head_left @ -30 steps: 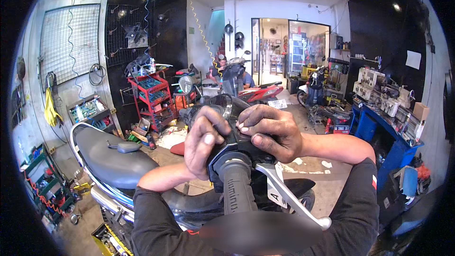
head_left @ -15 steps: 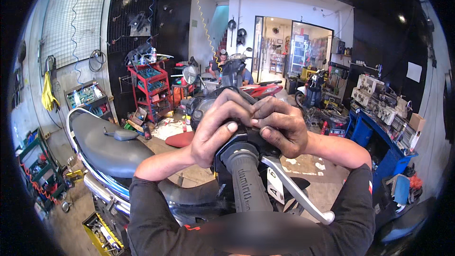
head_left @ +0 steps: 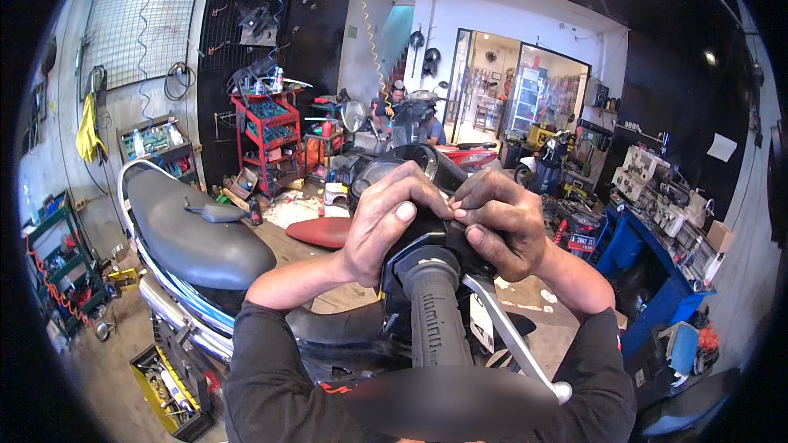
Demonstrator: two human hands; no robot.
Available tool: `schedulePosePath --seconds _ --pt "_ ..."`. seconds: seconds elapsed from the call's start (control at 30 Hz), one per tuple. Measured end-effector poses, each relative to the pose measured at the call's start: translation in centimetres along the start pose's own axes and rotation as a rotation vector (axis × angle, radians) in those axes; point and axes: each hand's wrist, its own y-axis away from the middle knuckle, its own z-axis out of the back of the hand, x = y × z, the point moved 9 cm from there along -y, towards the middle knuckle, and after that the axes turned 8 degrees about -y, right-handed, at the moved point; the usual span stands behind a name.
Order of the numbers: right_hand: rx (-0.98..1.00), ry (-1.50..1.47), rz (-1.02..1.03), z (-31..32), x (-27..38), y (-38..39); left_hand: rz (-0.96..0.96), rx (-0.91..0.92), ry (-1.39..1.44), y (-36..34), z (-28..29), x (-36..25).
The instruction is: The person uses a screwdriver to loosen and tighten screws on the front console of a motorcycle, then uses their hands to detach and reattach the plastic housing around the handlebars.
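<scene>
Head view: your left hand (head_left: 384, 226) and right hand (head_left: 510, 228) curl together past the grip (head_left: 439, 316), equally near; its long axis runs toward you; cannot tell if they pinch anything.

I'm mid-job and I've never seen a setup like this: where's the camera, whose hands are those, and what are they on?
There's no robot: this view comes from a head-worn fisheye camera looking down. The left hand and right hand are the wearer's own, bare. Their fingertips come together over the dark housing beyond a handlebar grip, beside a silver lever. Whether they pinch anything small, I cannot tell. On the black seat to the left lies what looks like a mirror.
</scene>
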Motion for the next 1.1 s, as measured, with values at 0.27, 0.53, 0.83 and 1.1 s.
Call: schedulePosePath --seconds 0.27,0.53,0.83,1.1 --pt "0.005 0.042 0.003 -0.7 0.4 -0.2 -0.015 0.048 0.053 0.9 -0.1 -0.7" --pt "-0.008 0.054 0.014 -1.0 0.7 -0.4 -0.08 0.076 -0.002 1.4 0.1 -1.8" --pt "-0.012 0.043 0.018 -1.2 0.8 -0.7 0.019 0.254 0.015 0.6 0.3 -2.0" --pt "-0.007 0.043 0.03 -1.4 1.2 -0.7 -0.04 0.667 -0.385 -1.4 1.3 -5.9"
